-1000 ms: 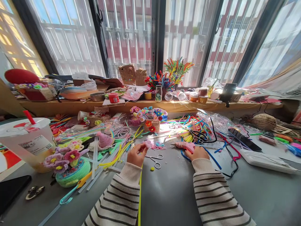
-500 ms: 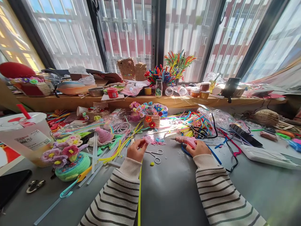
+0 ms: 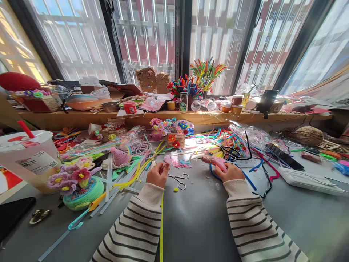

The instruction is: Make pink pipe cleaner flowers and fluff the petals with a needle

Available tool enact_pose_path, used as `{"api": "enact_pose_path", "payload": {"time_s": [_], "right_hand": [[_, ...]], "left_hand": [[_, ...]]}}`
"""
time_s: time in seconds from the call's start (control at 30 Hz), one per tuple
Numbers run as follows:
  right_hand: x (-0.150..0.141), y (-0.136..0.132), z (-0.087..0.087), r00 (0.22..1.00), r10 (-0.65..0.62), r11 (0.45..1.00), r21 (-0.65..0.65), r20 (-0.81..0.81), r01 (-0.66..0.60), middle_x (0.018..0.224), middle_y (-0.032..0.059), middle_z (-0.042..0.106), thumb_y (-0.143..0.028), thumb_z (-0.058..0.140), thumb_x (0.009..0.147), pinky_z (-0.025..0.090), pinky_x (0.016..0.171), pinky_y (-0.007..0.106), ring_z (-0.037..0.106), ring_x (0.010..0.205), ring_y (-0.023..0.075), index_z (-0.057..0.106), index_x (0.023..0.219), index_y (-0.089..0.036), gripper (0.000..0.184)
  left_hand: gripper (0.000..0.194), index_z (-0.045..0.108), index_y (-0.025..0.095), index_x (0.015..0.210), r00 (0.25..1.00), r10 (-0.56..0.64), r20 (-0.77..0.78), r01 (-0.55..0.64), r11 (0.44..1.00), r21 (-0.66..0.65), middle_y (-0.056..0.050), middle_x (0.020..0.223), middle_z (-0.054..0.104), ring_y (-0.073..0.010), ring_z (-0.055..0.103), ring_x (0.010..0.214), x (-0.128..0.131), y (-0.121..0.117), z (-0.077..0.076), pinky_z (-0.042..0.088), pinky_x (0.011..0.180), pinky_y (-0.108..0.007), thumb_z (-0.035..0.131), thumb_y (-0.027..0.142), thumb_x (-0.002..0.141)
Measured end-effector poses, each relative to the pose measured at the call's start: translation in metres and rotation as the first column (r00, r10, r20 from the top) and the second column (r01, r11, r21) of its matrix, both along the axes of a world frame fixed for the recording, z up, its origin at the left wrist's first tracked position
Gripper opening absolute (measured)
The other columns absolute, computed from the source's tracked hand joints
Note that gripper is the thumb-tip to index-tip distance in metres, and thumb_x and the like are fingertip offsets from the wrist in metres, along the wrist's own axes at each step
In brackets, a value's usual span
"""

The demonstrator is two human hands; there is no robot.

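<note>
My left hand [image 3: 158, 174] pinches a small pink fuzzy flower [image 3: 167, 159] between thumb and fingers. In my right hand [image 3: 230, 171] is a pink hot glue gun [image 3: 216, 161], its nozzle pointing left towards the flower but apart from it. Between the hands, pink and blue fuzzy scraps [image 3: 181, 162] lie on the grey table. Small scissors [image 3: 180, 180] with metal handles rest just right of my left hand, and a little yellow piece [image 3: 176, 189] sits below them.
At the left stand a drink cup [image 3: 35, 160] and a green pot of fuzzy flowers [image 3: 81, 193]. A flower-filled basket [image 3: 176, 140] is behind the hands. Pipe cleaners and black-handled scissors [image 3: 231, 153] lie behind my right hand, with a white pouch [image 3: 311, 181] further right.
The pink flower has turned in my left hand and now shows a narrower side. My right hand and the glue gun have barely moved.
</note>
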State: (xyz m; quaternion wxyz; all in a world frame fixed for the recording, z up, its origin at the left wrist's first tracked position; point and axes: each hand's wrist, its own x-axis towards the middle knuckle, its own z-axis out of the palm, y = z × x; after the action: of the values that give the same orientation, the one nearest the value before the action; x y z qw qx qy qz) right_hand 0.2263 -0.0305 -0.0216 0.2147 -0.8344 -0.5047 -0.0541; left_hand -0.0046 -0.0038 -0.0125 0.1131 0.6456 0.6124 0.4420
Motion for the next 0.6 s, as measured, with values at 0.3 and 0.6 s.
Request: {"api": "enact_pose_path", "payload": {"time_s": [0.3,0.6], "right_hand": [[0.0009,-0.0001,-0.0004,0.999,0.034,0.999,0.021,-0.015,-0.034,0.081,0.0079,0.059,-0.041,0.050,0.063,0.037,0.059,0.024,0.055,0.073,0.0196,0.056,0.085,-0.012,0.037],[-0.0011,-0.0018,0.0031,1.000,0.021,0.996,-0.081,0.000,-0.021,0.083,0.0085,0.058,-0.040,0.051,0.063,0.037,0.061,0.025,0.054,0.074,0.0196,0.055,0.089,-0.011,0.038]], "left_hand": [[0.030,0.030,0.019,0.045,0.993,-0.024,0.114,0.022,1.000,0.015,0.006,0.044,0.032,-0.0070,0.035,0.041,0.0048,-0.0014,0.0016,0.031,0.044,-0.019,0.044,0.041,0.061],[0.027,0.031,0.019,0.045,0.991,-0.020,0.131,0.022,1.000,-0.012,0.005,0.045,0.040,-0.0084,0.042,0.043,0.0050,-0.0034,0.0047,0.034,0.045,-0.019,0.044,0.038,0.060]]}}
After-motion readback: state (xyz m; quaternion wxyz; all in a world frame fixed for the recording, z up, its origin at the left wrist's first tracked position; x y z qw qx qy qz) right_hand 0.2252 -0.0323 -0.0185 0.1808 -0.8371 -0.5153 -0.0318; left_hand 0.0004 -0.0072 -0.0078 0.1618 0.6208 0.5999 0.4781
